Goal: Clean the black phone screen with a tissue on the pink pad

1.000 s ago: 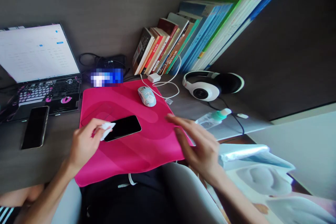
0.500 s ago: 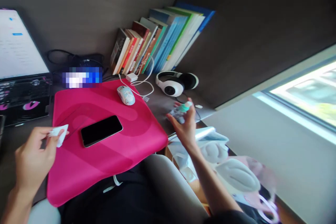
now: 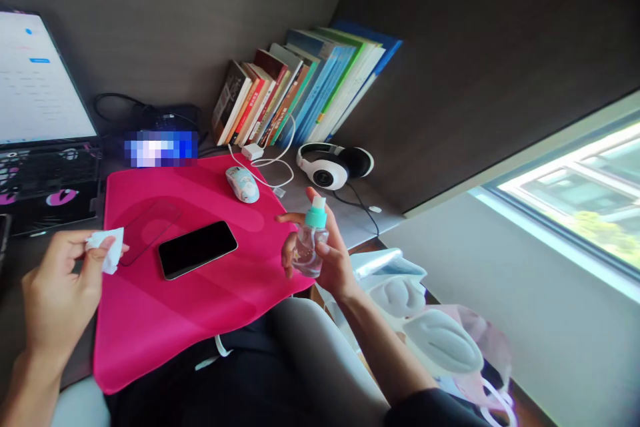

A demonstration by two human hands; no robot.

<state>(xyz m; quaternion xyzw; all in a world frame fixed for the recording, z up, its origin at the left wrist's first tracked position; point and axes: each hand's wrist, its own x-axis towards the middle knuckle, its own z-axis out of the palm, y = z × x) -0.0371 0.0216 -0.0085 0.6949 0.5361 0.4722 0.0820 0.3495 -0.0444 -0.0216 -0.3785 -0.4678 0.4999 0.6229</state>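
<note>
Between thumb and fingers, my left hand [image 3: 63,283] pinches a folded white tissue [image 3: 111,250] over the left edge of a pink desk mat [image 3: 135,340]. My right hand [image 3: 333,263] is closed round a small clear spray bottle [image 3: 311,247] with a mint-green collar, held upright above the mat's right edge. The index finger is stretched out to the left of the bottle's neck. On the mat lies a phone [image 3: 197,250] with a dark screen. Beside it, nearer my left hand, rests a thin transparent sheet [image 3: 153,230], probably a screen protector.
A patterned mouse [image 3: 243,185] sits at the mat's back right, near a white charger [image 3: 253,151] with its cable. White headphones [image 3: 325,170] lie on the desk before a row of books [image 3: 285,93]. A laptop [image 3: 43,87] stands at left; bags [image 3: 395,267] are below right.
My right hand has brought the spray bottle leftward and closer, from beside the headphones to over the mat's right edge. My left hand still holds the tissue, nearly in the same place.
</note>
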